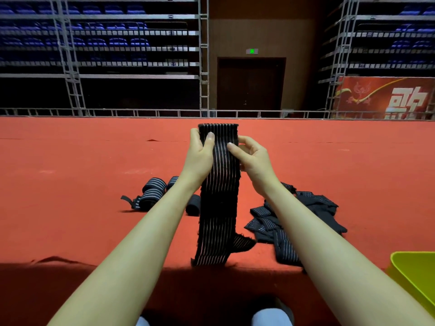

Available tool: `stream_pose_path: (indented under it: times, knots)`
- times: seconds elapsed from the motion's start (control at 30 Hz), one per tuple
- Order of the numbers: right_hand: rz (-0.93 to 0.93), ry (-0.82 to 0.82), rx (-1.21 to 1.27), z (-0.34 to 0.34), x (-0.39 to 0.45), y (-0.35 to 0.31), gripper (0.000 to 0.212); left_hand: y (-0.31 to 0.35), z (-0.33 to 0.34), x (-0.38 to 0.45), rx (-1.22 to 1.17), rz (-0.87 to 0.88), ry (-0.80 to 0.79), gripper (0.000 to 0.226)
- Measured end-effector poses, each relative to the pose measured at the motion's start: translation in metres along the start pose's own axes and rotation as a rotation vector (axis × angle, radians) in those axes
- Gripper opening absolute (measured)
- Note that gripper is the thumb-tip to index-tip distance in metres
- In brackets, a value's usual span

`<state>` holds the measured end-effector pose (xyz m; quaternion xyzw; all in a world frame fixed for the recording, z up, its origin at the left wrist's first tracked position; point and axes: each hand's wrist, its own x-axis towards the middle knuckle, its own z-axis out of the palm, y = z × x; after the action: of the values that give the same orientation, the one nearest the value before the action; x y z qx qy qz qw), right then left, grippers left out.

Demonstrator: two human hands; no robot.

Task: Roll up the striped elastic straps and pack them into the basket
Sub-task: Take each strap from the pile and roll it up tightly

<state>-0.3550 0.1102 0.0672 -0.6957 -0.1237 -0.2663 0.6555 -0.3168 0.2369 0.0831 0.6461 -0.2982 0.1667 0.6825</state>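
A red carpeted platform (70,184) stretches toward dark tiers of blue seats (94,31) and a closed door (250,83). Both hands hold one striped strap (219,203) upright above it: the left hand (200,156) pinches its left edge near the top, the right hand (254,158) curls round its right edge, and the lower end trails onto the carpet. Rolled straps (151,191) lie behind the left forearm. A loose pile of straps (282,222) lies under the right forearm. The green basket (414,274) sits at the lower right.

Black white-striped strap (219,184) hangs upright, unrolled; green basket (414,274) lower right
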Motion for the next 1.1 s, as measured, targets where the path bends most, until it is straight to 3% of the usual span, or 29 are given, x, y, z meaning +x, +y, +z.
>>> stream_pose_path:
  times: [0.13,0.23,0.4,0.53,0.67,0.8,0.93,1.1]
  knots:
    - [0.043,-0.062,-0.063,-0.009,-0.009,0.03,0.003,-0.009,-0.003,-0.001,0.122,-0.027,0.028,0.024]
    - [0.065,-0.059,-0.148,-0.012,-0.014,0.056,0.005,-0.027,-0.006,-0.005,0.329,-0.025,-0.05,0.009]
    - [0.074,0.065,-0.293,-0.01,-0.011,0.084,0.001,-0.06,-0.015,-0.013,0.581,-0.094,-0.008,0.01]
    - [0.099,0.118,-0.319,-0.007,-0.004,0.104,0.009,-0.073,-0.018,-0.014,0.43,-0.179,0.017,0.009]
    - [0.093,0.103,-0.308,-0.007,0.001,0.115,0.007,-0.085,-0.02,-0.006,0.405,-0.128,0.038,0.003]
    - [0.114,0.037,-0.122,-0.005,0.012,0.114,0.009,-0.099,-0.018,0.01,0.441,-0.092,-0.029,0.011]
    - [0.2,0.039,0.032,-0.006,0.024,0.125,0.016,-0.118,-0.016,0.006,0.241,-0.213,-0.128,0.025]
    - [0.299,0.055,0.244,-0.008,0.023,0.143,0.028,-0.135,-0.012,0.0,-0.11,-0.41,-0.075,0.033]
